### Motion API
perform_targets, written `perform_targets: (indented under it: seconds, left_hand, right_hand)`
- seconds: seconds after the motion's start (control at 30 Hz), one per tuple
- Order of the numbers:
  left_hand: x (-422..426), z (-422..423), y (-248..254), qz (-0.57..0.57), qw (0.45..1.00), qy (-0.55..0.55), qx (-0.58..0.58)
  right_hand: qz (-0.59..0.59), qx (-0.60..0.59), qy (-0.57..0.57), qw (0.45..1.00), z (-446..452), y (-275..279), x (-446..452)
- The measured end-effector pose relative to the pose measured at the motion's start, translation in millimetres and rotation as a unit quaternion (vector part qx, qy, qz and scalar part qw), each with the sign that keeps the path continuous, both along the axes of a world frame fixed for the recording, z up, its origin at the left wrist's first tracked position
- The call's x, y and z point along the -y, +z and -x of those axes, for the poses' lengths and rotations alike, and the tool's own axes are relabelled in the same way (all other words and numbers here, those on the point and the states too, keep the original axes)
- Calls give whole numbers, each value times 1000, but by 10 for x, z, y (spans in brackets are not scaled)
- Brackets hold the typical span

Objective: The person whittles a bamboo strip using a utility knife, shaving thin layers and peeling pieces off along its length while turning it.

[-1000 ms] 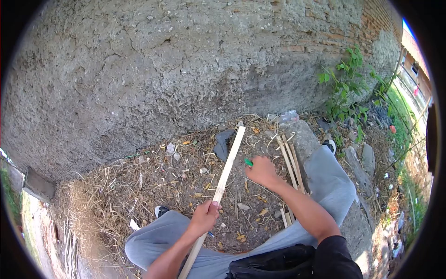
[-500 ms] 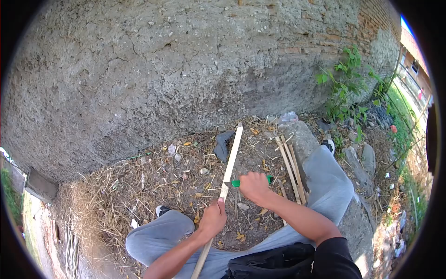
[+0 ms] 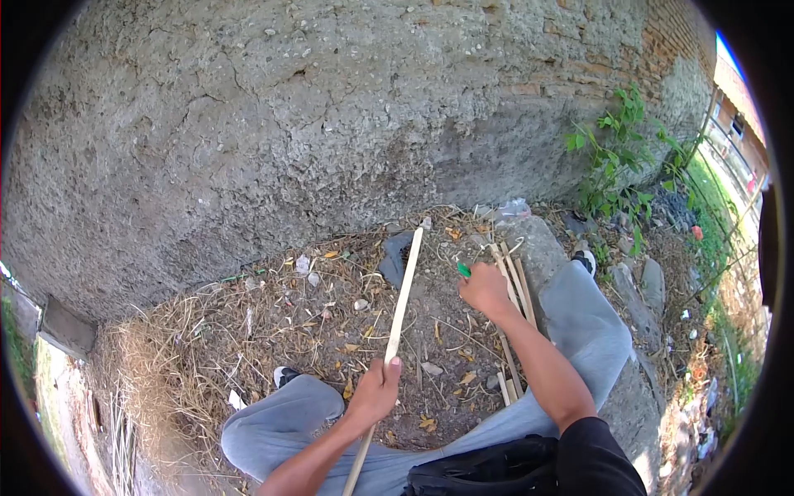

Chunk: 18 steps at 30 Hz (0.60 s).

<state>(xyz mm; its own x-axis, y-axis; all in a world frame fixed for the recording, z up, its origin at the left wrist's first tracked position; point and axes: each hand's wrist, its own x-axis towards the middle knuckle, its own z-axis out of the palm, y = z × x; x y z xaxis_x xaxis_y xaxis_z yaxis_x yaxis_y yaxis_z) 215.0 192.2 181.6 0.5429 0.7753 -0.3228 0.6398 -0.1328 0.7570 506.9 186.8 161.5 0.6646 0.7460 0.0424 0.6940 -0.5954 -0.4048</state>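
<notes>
A long pale bamboo strip (image 3: 401, 306) slants from my lap up toward the foot of the wall. My left hand (image 3: 374, 393) is closed around its lower part, thumb along the top. To the right, apart from the strip, my right hand (image 3: 486, 289) makes a fist around a green-handled knife (image 3: 464, 270). Only a bit of green shows at the fist's left side; the rest is hidden, and I cannot make out the blade. Several more bamboo strips (image 3: 523, 289) lie on the ground just beyond my right hand.
A rough, weathered wall (image 3: 331, 124) rises in front. Dry straw (image 3: 174, 355), leaves and a dark cloth scrap (image 3: 395, 260) litter the ground. My bent legs frame the work, with a stone slab (image 3: 538, 244) and a green plant (image 3: 616, 149) on the right.
My right hand with the knife has moved away from the strip, up and to the right. The strip has shifted slightly left and turned narrower to view; my left hand still grips it.
</notes>
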Motion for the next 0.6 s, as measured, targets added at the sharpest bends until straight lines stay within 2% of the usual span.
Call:
perform_targets:
  seconds: [0.07,0.13,0.17,0.27,0.37,0.43,0.57,0.6]
  left_hand:
    - [-5,-39,42,25,1000,8,14]
    - [-44,-53,-16,6,999,-40,10]
    - [-52,-56,-79,6,999,-39,9]
    - [-39,-65,-193,66,996,-45,34]
    - [-31,-130,-156,69,996,-43,44]
    - [-46,-127,-167,58,994,-90,34]
    - [-37,-131,-226,74,990,-91,83]
    - [-35,-146,-173,112,985,-85,96]
  right_hand:
    - [-5,-14,37,999,82,63,-32]
    - [7,-43,109,993,273,121,-8]
    - [8,-44,110,993,389,137,29]
    - [-8,-46,172,984,717,153,156]
    - [67,-11,247,967,905,157,265]
    - [82,-29,240,967,949,246,319]
    - [82,-19,235,968,959,225,356]
    - [84,-18,235,968,961,227,358]
